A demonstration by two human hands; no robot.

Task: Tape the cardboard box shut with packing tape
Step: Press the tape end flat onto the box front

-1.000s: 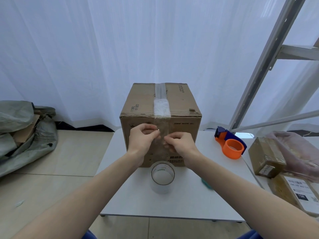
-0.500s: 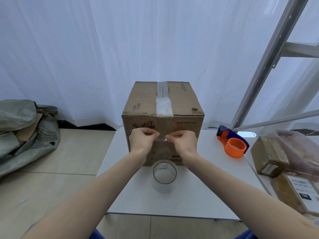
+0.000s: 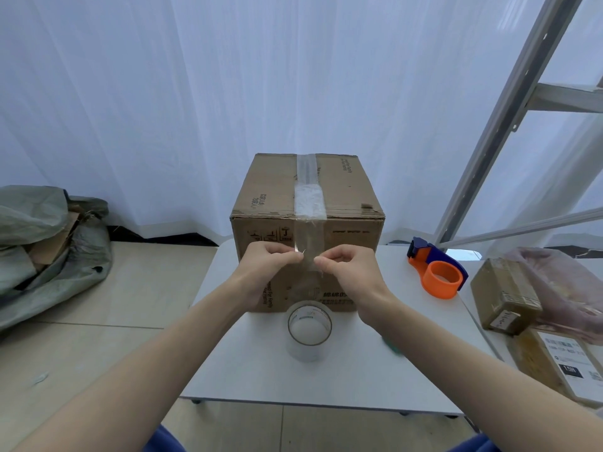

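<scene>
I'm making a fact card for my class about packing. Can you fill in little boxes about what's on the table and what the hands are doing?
Box: brown cardboard box, flaps closed, on the white table
Tape on box: clear strip along the top seam and down the front face
Left hand: pinching the strip's left edge
Right hand: pinching the strip's right edge
Tape roll: clear, on the table in front of the box
Dispenser: orange and blue, right of the box, untouched
Stage: tape not yet torn off, it seems

Both hands (image 3: 267, 265) (image 3: 349, 269) pinch tape strip (image 3: 308, 236) against box (image 3: 346, 203).
</scene>
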